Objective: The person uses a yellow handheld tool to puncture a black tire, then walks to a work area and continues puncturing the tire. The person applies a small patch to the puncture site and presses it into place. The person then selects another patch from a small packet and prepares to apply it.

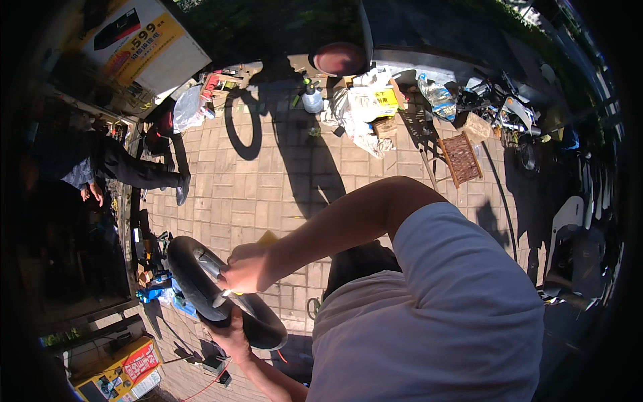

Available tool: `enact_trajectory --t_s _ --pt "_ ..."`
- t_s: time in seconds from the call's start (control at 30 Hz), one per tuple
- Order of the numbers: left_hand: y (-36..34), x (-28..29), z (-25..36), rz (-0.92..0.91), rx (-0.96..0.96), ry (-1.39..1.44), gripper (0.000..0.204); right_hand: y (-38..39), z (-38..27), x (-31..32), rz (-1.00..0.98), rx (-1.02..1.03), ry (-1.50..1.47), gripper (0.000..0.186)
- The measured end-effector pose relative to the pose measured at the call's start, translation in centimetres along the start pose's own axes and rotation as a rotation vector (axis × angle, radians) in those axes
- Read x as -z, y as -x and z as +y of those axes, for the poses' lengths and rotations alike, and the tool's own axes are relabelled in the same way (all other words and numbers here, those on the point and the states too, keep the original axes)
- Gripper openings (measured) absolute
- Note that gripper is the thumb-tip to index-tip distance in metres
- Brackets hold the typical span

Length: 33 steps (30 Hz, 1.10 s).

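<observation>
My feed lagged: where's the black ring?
In the head view, the black ring is lower left of centre, left hand gripping its lower side, right hand across its upper right.

A smooth black rubber ring (184, 271), rounded and full, is held aloft at the near left, tilted, stretching from far left to near right. Sunlight glints along its surface. A small silvery tool (220, 299), mostly hidden, shows its end over the ring's left side; contact is unclear.

Black inner tube (193, 281); white shirt (435, 321); brown woven stool (461, 159); tan brick-patterned paving (221, 201).
</observation>
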<state>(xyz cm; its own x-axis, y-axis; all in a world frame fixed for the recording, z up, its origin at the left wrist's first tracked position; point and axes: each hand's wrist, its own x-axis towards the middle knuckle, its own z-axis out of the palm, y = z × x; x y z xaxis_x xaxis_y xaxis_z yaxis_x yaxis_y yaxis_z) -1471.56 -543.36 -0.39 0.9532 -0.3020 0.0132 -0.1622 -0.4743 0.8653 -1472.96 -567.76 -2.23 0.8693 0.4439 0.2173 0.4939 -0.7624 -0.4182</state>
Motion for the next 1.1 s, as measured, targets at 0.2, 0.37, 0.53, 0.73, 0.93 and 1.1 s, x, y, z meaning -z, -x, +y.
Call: enact_trajectory --t_s 0.2,0.37,0.53,0.73,0.93,1.1 --pt "6.6 3.8 -0.8 0.129 0.069 0.055 0.088 0.9 -7.2 -1.8 -0.100 -0.020 -0.198 0.027" --pt "12.3 8.3 -4.4 0.190 0.082 0.172 0.082 4.3 -4.3 -8.5 0.135 -0.509 -0.391 0.047" --pt "16.8 12.4 -9.1 0.215 0.117 0.163 0.082 14.7 5.1 -14.4 0.396 -1.455 -0.973 0.030" --pt "18.5 14.7 -11.4 0.227 0.214 0.008 0.094 25.8 12.9 -13.4 0.672 -1.753 -0.837 0.033" --pt "17.6 14.3 -10.8 0.196 0.207 0.162 0.099 30.2 15.2 -12.4 0.658 -1.847 -0.735 0.048" --pt "15.9 13.1 -10.5 0.093 0.082 0.187 0.089 32.5 16.4 -11.8 0.620 -1.922 -0.799 0.051"
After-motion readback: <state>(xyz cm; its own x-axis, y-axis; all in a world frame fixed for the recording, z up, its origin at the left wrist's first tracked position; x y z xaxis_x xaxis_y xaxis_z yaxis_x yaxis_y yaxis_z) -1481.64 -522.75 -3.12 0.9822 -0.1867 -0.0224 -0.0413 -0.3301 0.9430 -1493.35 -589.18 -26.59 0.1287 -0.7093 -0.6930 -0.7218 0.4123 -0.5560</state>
